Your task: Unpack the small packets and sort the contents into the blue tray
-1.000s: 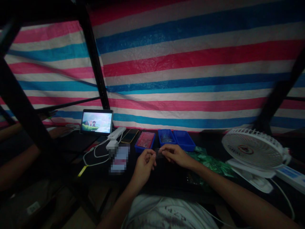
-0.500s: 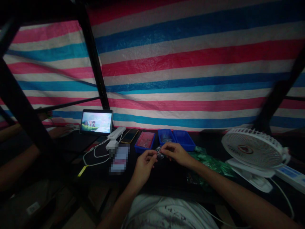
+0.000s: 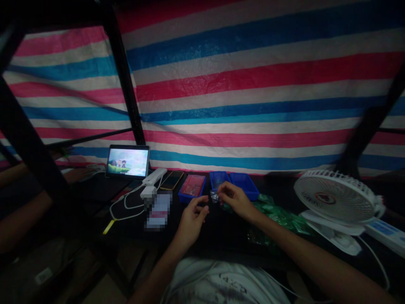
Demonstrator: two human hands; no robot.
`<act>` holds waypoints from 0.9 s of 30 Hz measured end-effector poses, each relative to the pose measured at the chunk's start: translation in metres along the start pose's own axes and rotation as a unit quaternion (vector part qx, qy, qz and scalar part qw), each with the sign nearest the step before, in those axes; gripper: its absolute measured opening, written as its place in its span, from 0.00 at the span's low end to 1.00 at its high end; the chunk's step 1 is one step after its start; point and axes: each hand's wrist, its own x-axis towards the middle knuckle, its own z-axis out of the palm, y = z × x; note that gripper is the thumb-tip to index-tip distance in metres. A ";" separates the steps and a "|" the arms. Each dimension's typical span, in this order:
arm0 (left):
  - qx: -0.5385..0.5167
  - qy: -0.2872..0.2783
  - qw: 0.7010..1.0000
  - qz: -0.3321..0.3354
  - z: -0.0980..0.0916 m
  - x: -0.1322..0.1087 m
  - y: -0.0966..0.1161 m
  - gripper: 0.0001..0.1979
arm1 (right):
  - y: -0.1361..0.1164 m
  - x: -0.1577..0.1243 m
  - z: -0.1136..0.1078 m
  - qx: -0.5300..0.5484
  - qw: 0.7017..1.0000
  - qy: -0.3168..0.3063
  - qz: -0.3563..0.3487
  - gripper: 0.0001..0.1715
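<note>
My right hand [image 3: 233,200] pinches a small clear plastic packet [image 3: 214,196] over the black table, just in front of the blue bins. What the packet contains is too small to tell. My left hand [image 3: 193,217] is to its left, fingers curved and apart, with nothing between them. Beyond my left hand sits a blue bin with reddish contents [image 3: 193,185]. A second blue bin [image 3: 218,179] and a third blue bin [image 3: 244,185] stand side by side behind my right hand. Green plastic packets [image 3: 284,217] lie beside my right forearm.
A white fan [image 3: 332,202] stands on the right. At the left are a lit tablet [image 3: 128,161], a phone [image 3: 171,180], a white power strip [image 3: 155,176] with cables and a blurred sheet [image 3: 159,211]. Another person's arms [image 3: 34,211] reach in at far left.
My left fingers have let go of the small packet and spread apart. My right hand has shifted slightly right and up with the packet.
</note>
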 end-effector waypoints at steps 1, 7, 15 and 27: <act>-0.002 0.002 1.000 -0.003 0.000 0.000 -0.001 0.19 | 0.000 0.000 -0.002 -0.022 1.000 0.020 -0.004 0.09; -0.009 0.007 1.000 -0.014 0.000 0.000 -0.004 0.19 | -0.003 0.004 -0.016 -0.214 0.965 0.148 -0.037 0.14; -0.023 0.012 1.000 -0.014 0.000 -0.001 -0.006 0.20 | 0.004 0.003 -0.022 -0.439 0.890 0.120 0.016 0.21; -0.017 0.011 1.000 -0.015 0.000 0.000 -0.007 0.18 | -0.019 -0.006 -0.009 -0.553 0.827 -0.090 0.035 0.14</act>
